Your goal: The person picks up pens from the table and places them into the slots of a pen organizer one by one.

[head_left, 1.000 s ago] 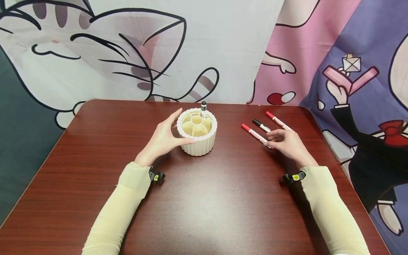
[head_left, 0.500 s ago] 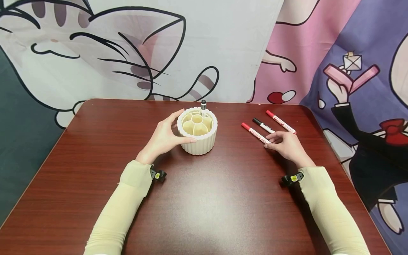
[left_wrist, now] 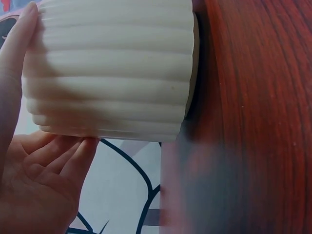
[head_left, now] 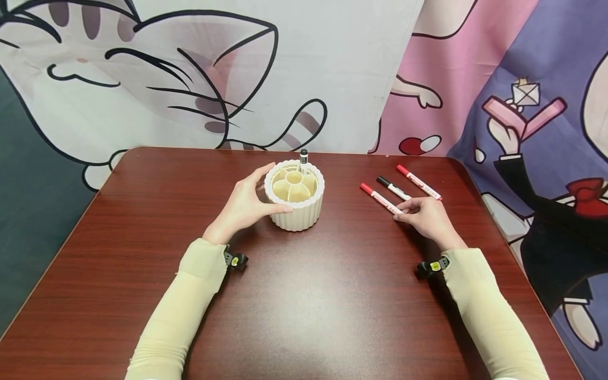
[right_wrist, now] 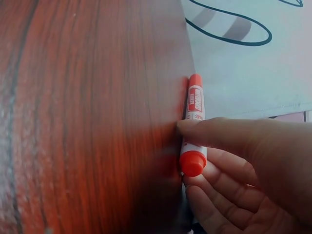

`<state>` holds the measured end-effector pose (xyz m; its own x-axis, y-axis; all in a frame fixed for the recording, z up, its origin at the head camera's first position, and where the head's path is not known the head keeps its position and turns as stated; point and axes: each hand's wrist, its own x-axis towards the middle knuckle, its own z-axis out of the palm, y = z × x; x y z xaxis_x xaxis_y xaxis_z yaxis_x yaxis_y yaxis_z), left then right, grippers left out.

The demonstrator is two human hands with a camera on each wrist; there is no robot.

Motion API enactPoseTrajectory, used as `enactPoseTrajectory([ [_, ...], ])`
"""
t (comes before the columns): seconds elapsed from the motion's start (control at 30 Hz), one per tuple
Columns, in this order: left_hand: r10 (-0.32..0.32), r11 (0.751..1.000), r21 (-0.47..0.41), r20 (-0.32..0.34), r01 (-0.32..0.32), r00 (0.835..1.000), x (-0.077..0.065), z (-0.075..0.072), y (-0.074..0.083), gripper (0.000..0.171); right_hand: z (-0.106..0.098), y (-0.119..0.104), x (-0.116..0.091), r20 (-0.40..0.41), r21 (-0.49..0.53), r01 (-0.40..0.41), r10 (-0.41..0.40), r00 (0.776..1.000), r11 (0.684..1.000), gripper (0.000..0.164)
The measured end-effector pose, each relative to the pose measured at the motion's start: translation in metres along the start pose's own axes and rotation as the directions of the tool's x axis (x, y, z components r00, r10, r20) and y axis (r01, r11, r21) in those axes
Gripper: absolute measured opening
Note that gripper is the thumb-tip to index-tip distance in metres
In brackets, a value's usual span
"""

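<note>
A cream fluted pen holder (head_left: 296,217) with round compartments stands upright on the table. One marker with a dark cap (head_left: 303,157) stands in its back compartment. My left hand (head_left: 239,205) grips the holder from the left, thumb at the front and fingers behind; the left wrist view shows its ribbed wall (left_wrist: 112,68) between them. My right hand (head_left: 429,217) pinches the near end of a red-capped marker (head_left: 377,196) lying on the table. In the right wrist view the thumb lies across the marker (right_wrist: 195,100), with fingers on its other side.
Beside the right hand lie a black-capped marker (head_left: 392,187) and a second red marker (head_left: 419,182), both slanted. The dark red wooden table (head_left: 304,295) ends at a far edge against a cartoon-printed cloth (head_left: 351,79).
My right hand has shifted slightly left, its fingers now covering the near end of the red marker. The left hand and pen holder keep their places.
</note>
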<state>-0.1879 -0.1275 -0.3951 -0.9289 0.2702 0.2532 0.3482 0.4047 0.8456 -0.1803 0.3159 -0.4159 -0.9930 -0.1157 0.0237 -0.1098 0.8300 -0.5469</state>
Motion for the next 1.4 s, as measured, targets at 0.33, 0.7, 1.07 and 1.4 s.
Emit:
enactPoseTrajectory([
  [0.33,-0.016,1.000,0.003,-0.012,0.017,1.000,-0.001,-0.001,0.001,0.105,0.000,-0.007,-0.001,-0.028,0.003,0.008,-0.008,1.000,1.000,0.018],
  [0.7,-0.013,1.000,-0.001,-0.006,0.013,1.000,0.000,0.000,-0.002,0.105,-0.002,-0.016,0.000,-0.171,0.097,-0.011,0.027,0.985,0.995,0.030],
  [1.07,-0.012,1.000,-0.001,-0.003,0.012,1.000,0.000,0.000,-0.001,0.106,-0.003,-0.035,-0.005,-0.276,0.288,0.010,0.073,0.958,0.958,0.038],
  [1.4,-0.006,1.000,-0.026,-0.002,0.006,1.000,0.000,0.000,0.001,0.105,-0.005,-0.049,-0.010,-0.320,0.368,0.021,0.106,0.941,0.929,0.037],
])
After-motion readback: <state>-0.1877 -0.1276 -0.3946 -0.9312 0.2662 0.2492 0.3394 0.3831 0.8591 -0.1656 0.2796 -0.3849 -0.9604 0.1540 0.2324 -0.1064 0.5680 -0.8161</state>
